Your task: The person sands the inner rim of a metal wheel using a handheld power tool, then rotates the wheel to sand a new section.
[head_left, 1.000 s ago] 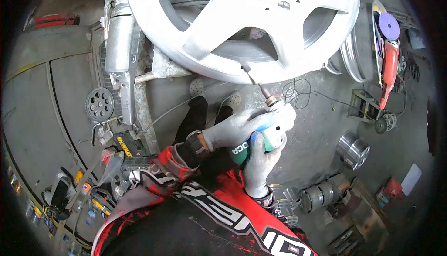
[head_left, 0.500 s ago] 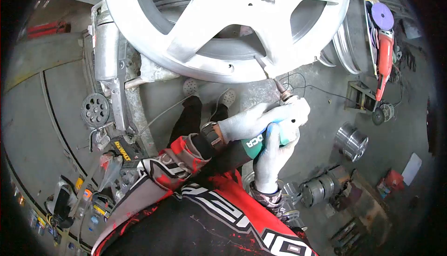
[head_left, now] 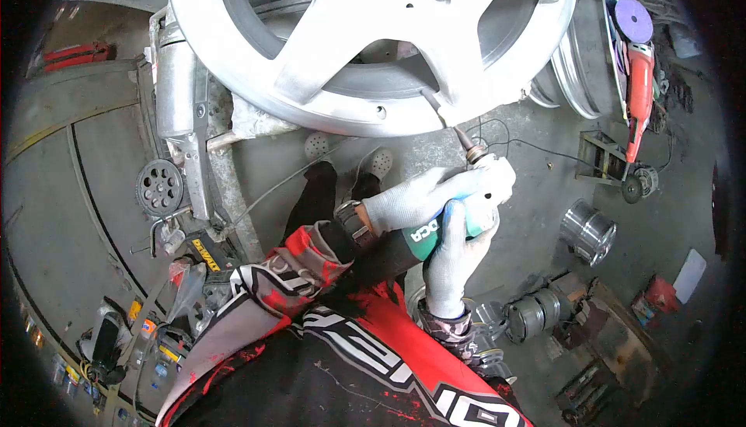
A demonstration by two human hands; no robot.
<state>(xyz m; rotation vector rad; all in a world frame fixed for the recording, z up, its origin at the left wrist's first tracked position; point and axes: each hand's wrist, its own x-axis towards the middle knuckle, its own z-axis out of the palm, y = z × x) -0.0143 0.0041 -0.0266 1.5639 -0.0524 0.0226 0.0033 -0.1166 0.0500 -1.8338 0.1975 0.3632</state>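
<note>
A teal DCA die grinder (head_left: 423, 239) is gripped in both gloved hands, its narrow tapered bit (head_left: 435, 107) reaching the lower rim of a silver alloy wheel (head_left: 342, 107). My left hand (head_left: 416, 200), with a watch (head_left: 353, 223) at its wrist, wraps the front of the tool from above. My right hand (head_left: 458, 260) closes round the body just behind it, thumb laid along the side. Bit and rim overlap beside the base of a spoke. The wheel lies face up at the top of the view, partly out of frame.
A red polisher (head_left: 640, 93) with a purple pad stands at the right near more rims. A shiny metal cylinder (head_left: 588, 233) lies on the floor. To the left are a metal cylinder on the stand (head_left: 177, 89), a perforated disc (head_left: 159, 187) and a DeWalt box (head_left: 205, 253). Cables cross the floor.
The view has shifted slightly, so the wheel sits a little further up and left. Both hands keep the same hold on the die grinder, its bit still at the rim.
</note>
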